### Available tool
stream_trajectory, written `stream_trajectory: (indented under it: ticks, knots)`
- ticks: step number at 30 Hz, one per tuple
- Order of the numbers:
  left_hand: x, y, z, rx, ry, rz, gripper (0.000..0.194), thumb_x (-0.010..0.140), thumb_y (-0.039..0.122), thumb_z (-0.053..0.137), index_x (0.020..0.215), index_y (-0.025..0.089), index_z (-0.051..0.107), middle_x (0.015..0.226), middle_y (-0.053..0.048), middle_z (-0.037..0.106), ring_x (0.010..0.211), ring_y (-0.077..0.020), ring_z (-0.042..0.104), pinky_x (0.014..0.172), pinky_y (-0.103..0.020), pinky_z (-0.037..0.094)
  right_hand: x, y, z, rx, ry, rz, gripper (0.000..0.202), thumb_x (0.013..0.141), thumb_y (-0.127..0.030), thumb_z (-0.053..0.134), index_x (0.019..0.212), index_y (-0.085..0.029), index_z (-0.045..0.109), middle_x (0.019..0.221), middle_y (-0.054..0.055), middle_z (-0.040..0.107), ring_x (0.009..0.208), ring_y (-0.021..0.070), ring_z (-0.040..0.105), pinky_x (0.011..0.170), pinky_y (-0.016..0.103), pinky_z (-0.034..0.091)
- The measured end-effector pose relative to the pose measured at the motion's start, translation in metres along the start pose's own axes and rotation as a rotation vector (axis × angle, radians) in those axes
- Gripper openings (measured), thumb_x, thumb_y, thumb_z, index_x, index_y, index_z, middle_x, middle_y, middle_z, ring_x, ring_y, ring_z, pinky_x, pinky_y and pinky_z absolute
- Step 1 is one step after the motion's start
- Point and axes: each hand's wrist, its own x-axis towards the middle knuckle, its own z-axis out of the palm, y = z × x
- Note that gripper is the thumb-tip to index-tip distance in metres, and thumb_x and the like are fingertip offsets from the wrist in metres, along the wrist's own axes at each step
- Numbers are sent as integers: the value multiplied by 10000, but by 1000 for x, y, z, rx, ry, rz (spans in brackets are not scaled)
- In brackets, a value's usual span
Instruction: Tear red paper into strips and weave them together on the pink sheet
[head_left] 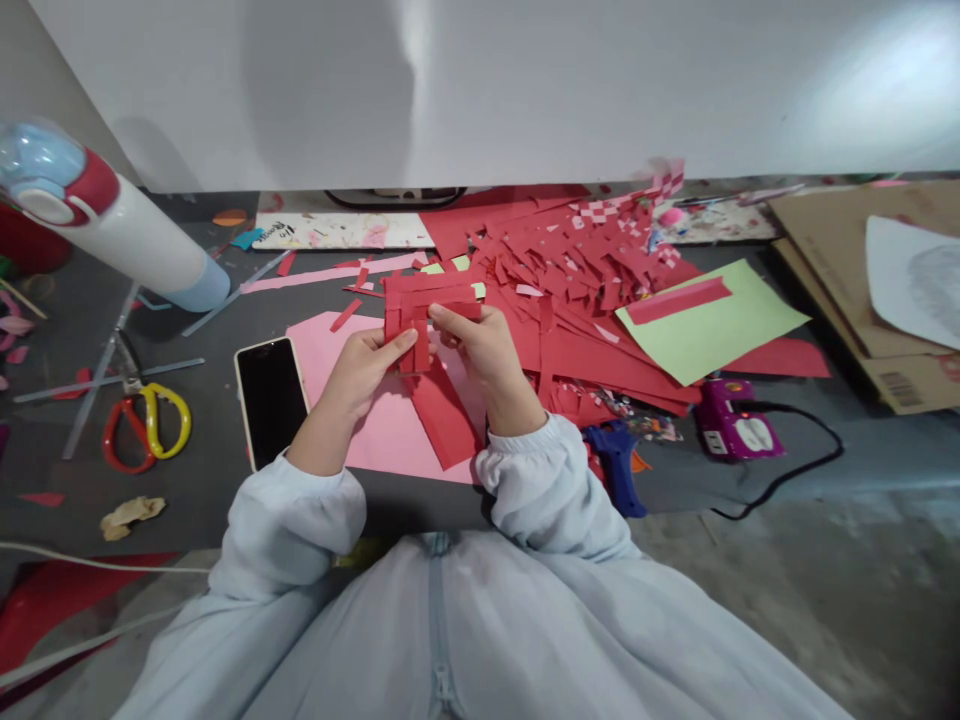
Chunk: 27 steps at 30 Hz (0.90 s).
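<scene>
A small red paper piece made of overlapping strips is held up over the pink sheet. My left hand pinches its lower left part, thumb on top. At its right side, my right hand has thumb and finger closed on a red strip that lies across the piece. Below both hands a wide red paper strip rests on the pink sheet. The fingers behind the paper are mostly hidden.
A phone, scissors and a bottle are on the left. Red paper scraps pile up behind and right, near a green sheet, a blue glue gun, a purple box and cardboard.
</scene>
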Motion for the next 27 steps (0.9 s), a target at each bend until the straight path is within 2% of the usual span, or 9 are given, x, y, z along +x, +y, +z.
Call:
stream_trajectory:
  ticks: [6,12,15,21,27]
  knots:
    - [1,0,-3,57,-20,-3,448,677,529,847,874,133,780,826,-106,783,707,-214,726,696,-336,571,0,-2,-1,-39,3,-5,450,517,-483,867,500,-212,508,489,-69,428,498,63,332,503,265,274]
    - [5,0,-5,94,48,86,400,668,543,842,757,161,765,726,-49,751,673,-167,681,682,-290,530,0,-1,-3,-58,-17,-21,387,549,-450,872,539,-195,581,535,-52,491,519,65,361,511,257,293]
    - [6,-1,-4,118,83,99,382,690,542,822,726,167,757,705,-47,739,622,-160,643,631,-293,496,-1,0,-2,-67,-17,-21,408,556,-470,863,518,-204,557,513,-58,463,516,68,350,506,256,296]
    - [6,-3,-4,100,74,106,367,713,524,808,752,162,759,728,-51,746,626,-157,647,635,-287,495,0,-1,-1,-51,-17,-22,403,545,-487,858,544,-206,568,519,-62,469,503,63,339,500,257,296]
    - [3,-1,-3,107,54,105,376,661,514,852,790,170,771,729,-39,752,673,-178,682,637,-286,529,-1,-1,0,-23,6,-16,396,530,-465,874,536,-201,579,512,-63,478,497,58,344,491,254,288]
